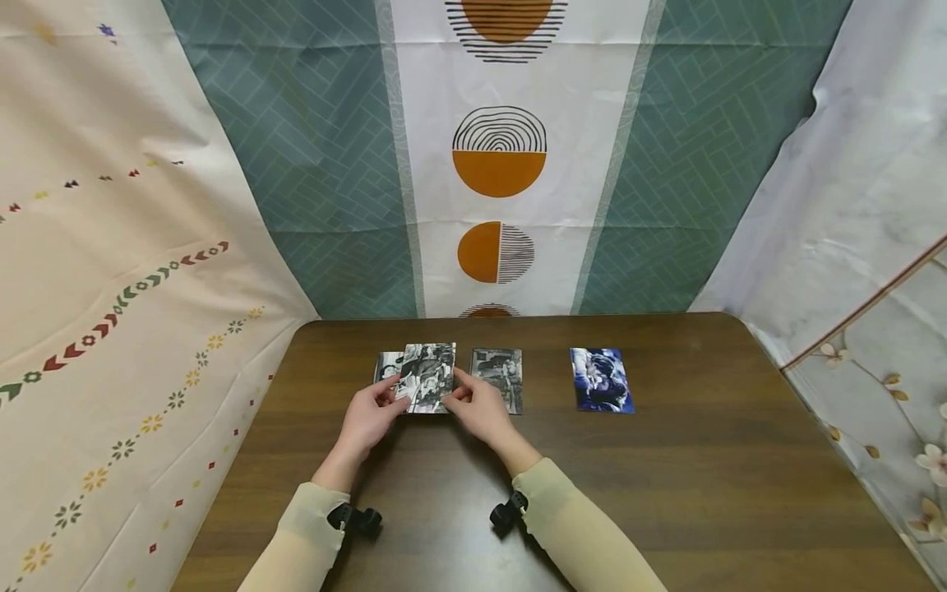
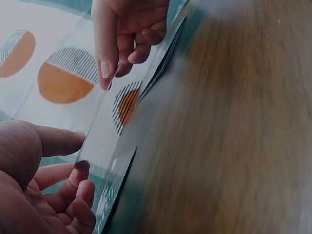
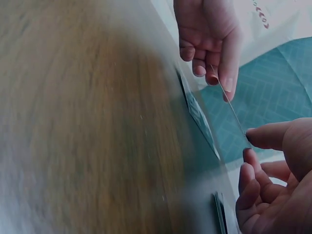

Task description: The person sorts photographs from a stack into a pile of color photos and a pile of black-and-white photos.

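Note:
Both hands hold a black-and-white picture card [image 1: 427, 374] by its opposite edges, face up to the head view. The left hand [image 1: 372, 413] pinches the left edge between thumb and fingers; the right hand [image 1: 479, 407] pinches the right edge. Both wrist views show the card edge-on as a thin line, raised off the table. Partly hidden behind it, another black-and-white card [image 1: 388, 363] lies at the left. Just past the right hand's fingers lies a grey picture card [image 1: 500, 370], its lower left covered by that hand.
Farther right on the brown wooden table [image 1: 710, 460] lies a blue-and-white picture card [image 1: 602, 380]. A patterned cloth [image 1: 496, 173] hangs along the table's back edge, with a cream cloth [image 1: 133, 312] on the left and a pale floral one [image 1: 873, 247] on the right.

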Demonstrator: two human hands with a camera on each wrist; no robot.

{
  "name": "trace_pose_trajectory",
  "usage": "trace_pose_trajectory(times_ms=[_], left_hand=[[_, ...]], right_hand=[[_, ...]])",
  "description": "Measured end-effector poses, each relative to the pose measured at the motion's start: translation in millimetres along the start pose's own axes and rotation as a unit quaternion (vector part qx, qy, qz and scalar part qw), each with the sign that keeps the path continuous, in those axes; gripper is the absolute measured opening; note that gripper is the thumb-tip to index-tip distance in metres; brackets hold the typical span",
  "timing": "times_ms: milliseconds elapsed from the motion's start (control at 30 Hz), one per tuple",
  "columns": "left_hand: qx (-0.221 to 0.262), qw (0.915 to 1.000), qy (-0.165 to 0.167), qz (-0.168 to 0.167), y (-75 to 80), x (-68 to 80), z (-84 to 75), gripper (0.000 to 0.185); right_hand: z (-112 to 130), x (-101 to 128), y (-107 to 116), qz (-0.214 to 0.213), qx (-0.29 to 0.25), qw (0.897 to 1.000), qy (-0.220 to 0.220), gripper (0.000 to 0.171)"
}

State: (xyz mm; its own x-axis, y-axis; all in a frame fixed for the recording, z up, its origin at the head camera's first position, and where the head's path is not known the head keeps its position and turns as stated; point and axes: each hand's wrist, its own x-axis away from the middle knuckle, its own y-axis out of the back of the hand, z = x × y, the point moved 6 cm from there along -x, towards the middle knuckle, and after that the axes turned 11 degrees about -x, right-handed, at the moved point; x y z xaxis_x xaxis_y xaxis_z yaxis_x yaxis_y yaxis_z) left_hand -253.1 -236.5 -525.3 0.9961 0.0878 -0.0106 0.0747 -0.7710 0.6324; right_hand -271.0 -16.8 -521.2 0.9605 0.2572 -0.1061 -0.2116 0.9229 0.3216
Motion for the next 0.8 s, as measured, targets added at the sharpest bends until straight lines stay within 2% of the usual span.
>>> trace_pose_trajectory(times_ms=[133, 533, 800], left_hand=[[0.002, 0.9999, 0.01, -0.007, 8.5, 2.1, 10.4, 0.053], [0.016, 0.9988, 0.039, -0.024, 28.6, 10.6, 28.1, 0.051], [0.024, 0.9977, 0.043, -0.047, 38.9, 11.3, 37.1, 0.051]], right_hand=[[6, 1, -11, 0.011, -0.002, 1.0, -0.01, 0.062], [17, 0, -37, 0.027, 0.015, 1.0, 0.003, 0.064], [17, -7, -59, 0.04, 0.047, 0.998, -0.002, 0.079]])
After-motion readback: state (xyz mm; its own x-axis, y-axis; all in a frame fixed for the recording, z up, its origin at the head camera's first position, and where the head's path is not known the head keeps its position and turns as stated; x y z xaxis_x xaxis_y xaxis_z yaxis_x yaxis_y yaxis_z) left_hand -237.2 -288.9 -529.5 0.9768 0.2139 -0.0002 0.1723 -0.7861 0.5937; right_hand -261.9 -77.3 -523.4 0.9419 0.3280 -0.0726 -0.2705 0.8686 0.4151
